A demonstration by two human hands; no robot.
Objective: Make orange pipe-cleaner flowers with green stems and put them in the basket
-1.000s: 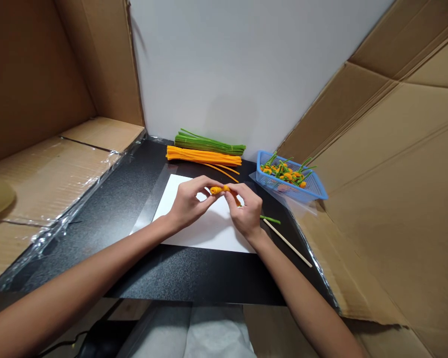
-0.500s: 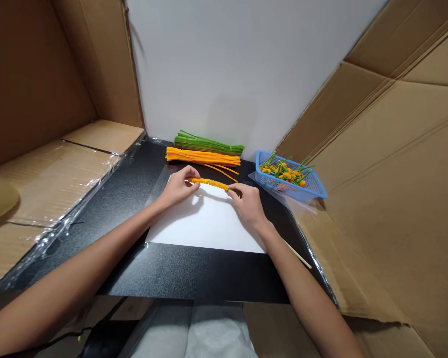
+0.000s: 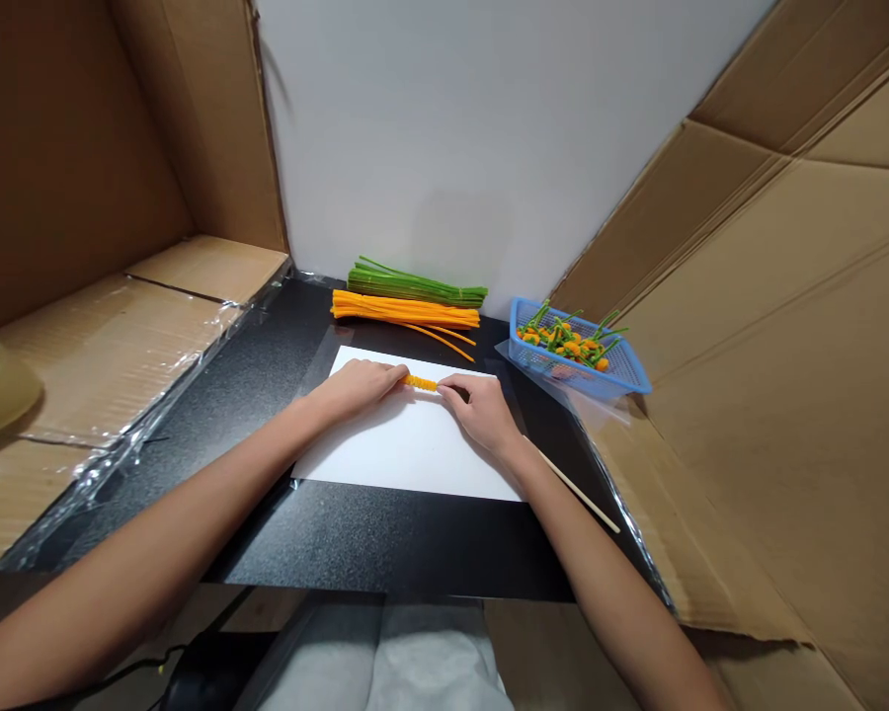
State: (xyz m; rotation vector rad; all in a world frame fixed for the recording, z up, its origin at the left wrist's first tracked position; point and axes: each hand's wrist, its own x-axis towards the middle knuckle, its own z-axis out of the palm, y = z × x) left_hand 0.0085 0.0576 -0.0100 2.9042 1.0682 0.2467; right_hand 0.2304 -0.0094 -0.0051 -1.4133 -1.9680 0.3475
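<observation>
A coiled orange pipe cleaner (image 3: 422,383) stretches between my two hands, just over a white sheet of paper (image 3: 407,454). My left hand (image 3: 366,383) is closed around its left end and hides that part. At the other end, the thumb and fingertips of my right hand (image 3: 483,405) pinch the coil. Behind my hands lie a bundle of straight orange pipe cleaners (image 3: 407,310), a few of them loose in front, and a bundle of green pipe cleaners (image 3: 415,283).
A blue plastic basket (image 3: 622,375) at the right holds several small orange and green pipe-cleaner pieces. A thin pale stick (image 3: 582,494) lies beside my right forearm. Cardboard panels (image 3: 770,326) flank the black tabletop (image 3: 326,538); a roll of clear tape (image 3: 4,395) sits at the left.
Both hands have come nearer to me and closer together, and less of the orange coil shows between them. The green bit at my right fingers is out of sight now.
</observation>
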